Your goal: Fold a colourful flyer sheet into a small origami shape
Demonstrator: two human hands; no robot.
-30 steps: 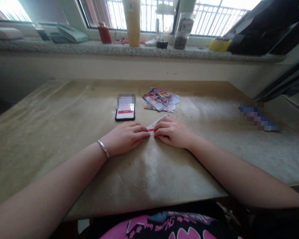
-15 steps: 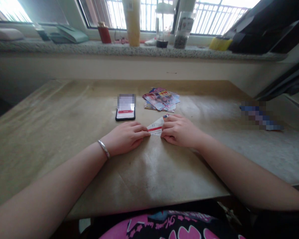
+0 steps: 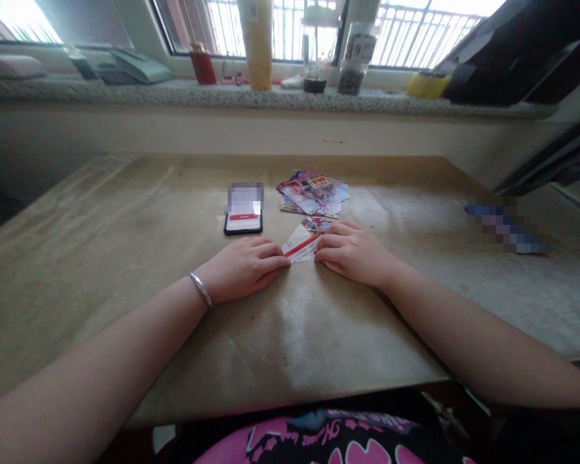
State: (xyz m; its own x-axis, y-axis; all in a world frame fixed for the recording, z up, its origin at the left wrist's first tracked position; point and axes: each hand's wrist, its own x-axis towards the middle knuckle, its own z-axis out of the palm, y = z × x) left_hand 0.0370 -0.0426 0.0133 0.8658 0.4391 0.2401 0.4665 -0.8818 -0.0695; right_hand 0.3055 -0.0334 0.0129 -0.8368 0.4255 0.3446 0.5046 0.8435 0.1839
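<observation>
A small folded paper (image 3: pixel 303 247), white with a red stripe and a colourful printed far end, lies on the table between my hands. My left hand (image 3: pixel 250 263) has its fingers closed at the paper's near left corner. At the right edge my right hand (image 3: pixel 350 250) is curled, its thumb and fingers pinching the paper and covering part of it. Just beyond the paper is a loose pile of colourful printed papers (image 3: pixel 314 192). A phone (image 3: pixel 243 222) with a lit screen rests past my left hand.
The table (image 3: pixel 140 258) reaches to the wall below a granite windowsill (image 3: pixel 149 94). On the sill stand a red bottle (image 3: pixel 202 66), a tall yellowish container (image 3: pixel 257 51) and clear jars. A blue strip-like item (image 3: pixel 507 231), partly blurred, lies far right.
More of the paper's colourful far end shows now, and its stripe runs at a steeper slant. My right hand has shifted slightly right; my left hand has barely moved.
</observation>
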